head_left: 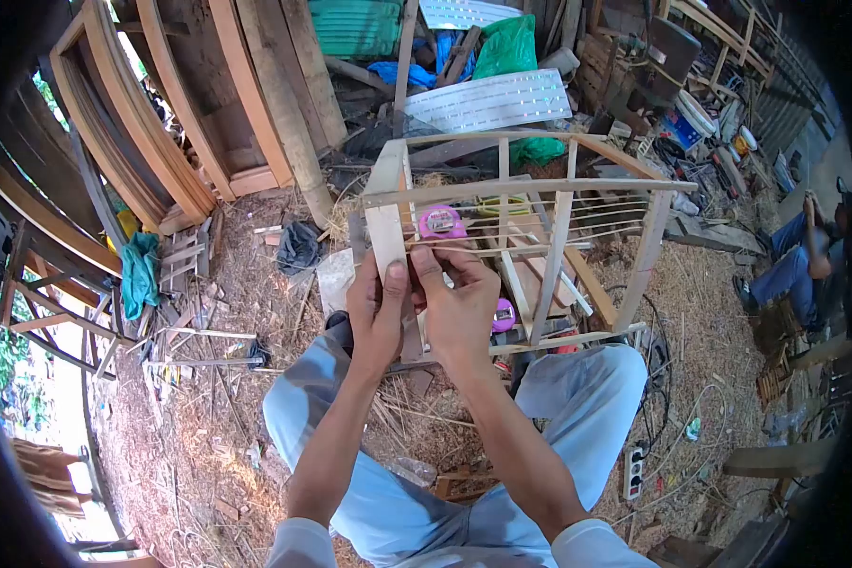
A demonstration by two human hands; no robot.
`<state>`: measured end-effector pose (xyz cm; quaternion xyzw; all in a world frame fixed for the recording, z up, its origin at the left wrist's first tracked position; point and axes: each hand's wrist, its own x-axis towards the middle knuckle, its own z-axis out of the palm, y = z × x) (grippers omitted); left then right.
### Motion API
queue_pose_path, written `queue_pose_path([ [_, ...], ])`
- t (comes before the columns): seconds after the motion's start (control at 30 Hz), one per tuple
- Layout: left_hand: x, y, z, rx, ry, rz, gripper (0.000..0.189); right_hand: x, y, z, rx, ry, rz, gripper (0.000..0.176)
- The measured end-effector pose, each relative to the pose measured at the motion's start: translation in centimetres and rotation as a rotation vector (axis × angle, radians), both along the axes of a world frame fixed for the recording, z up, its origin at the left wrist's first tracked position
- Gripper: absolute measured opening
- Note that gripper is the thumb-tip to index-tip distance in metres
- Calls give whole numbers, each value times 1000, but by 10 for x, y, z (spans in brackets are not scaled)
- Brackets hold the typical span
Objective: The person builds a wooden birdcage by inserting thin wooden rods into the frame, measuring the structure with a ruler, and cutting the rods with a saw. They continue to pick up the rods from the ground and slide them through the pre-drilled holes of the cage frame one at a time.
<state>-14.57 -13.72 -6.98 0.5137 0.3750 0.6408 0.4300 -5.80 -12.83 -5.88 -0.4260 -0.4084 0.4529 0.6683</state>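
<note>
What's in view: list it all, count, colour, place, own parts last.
wooden frame: one, pale, before the hands
thin sticks: several, pale, across the frame
tape measures: two, pink, by the right hand
plastic bag: one, green, top centre
slotted panels: two, white, top centre
leaning timbers: several, brown, upper left
crumpled plastic: one, black, left of frame
power strip: one, white, lower right floor
clutter: uncounted, mixed colours, upper right
other person: one, blue trousers, right edge
shavings: uncounted, tan, over the floor
own trousers: one pair, light blue, bottom centre
left hand: one, bare, on the frame's left post
right hand: one, bare, beside it
</note>
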Motion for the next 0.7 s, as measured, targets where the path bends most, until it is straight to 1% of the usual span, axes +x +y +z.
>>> queue_pose_path([
  [0.07, 0, 6, -1, 15, -19, -3, 37, 2, 3, 6, 27, 8, -4, 19],
  [0.13, -6, 8, -6, 28, 66, 37, 35, 2, -2, 14, -139, 107, 97, 16],
  [0.17, -4, 7, -6, 38, 59, 32, 35, 1, -1, 10, -129, 101, 91, 16],
  [0.23, 3, 5, 2, 22, -19, 36, 33, -4, 3, 9, 15, 61, -2, 17],
  [0.27, 7, 7, 2, 18, -99, 32, 33, -3, -1, 10, -33, 82, 5, 19],
  [0.3, 5, 9, -2, 31, -105, 37, 33, -4, -1, 9, -20, 76, 11, 19],
  [0.37, 2, 14, -9, 38, -51, -44, 41, -5, 4, -2, 49, 114, -70, 19],
  [0.4, 2, 13, -7, 10, -41, -62, 39, -7, 3, -3, -6, 179, -57, 18],
  [0.43, 3, 13, -7, 18, -53, -58, 39, -9, 3, -4, 2, 167, -52, 18],
  [0.5, 5, 15, -9, 25, -8, -50, 38, -13, 2, -4, -72, 296, -123, 17],
  [0.53, 4, 15, -10, 30, -11, -44, 38, -14, 2, -5, -78, 284, -133, 17],
  [0.63, 2, 15, -8, 38, 52, -11, 36, -17, 1, -6, -65, 360, -112, 18],
  [0.7, 0, 15, -2, -1, 47, -19, 30, -15, 4, -4, -56, 339, -61, 19],
])
